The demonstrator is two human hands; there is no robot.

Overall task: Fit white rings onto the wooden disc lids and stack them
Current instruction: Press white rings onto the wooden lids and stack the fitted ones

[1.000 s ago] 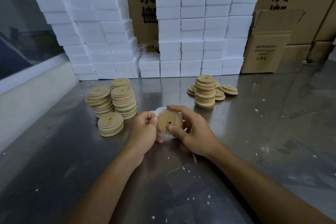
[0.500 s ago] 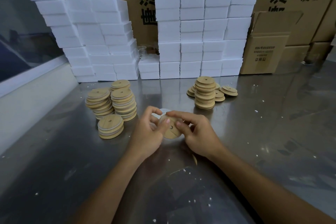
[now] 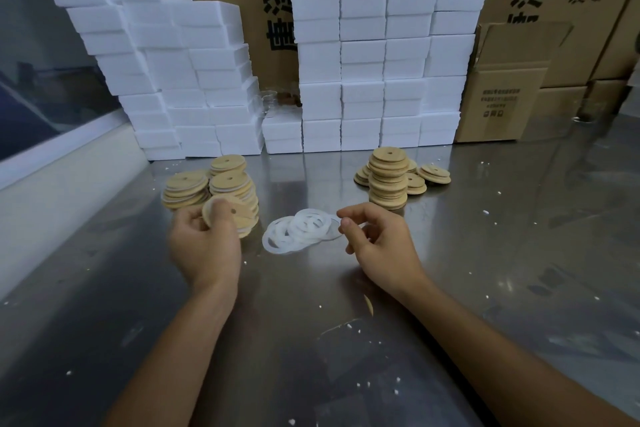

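While left hand (image 3: pixel 204 246) grips ringed lid (image 3: pixel 221 211), right hand (image 3: pixel 381 243) hangs loosely curled, cartons (image 3: pixel 273 10) lettered "A"

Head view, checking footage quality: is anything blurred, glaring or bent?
Head view: the left hand and the wooden lid it grips are motion-blurred; the steel table shows soft glare; stacked white blocks lean from wide-angle distortion; the rings stay sharp.
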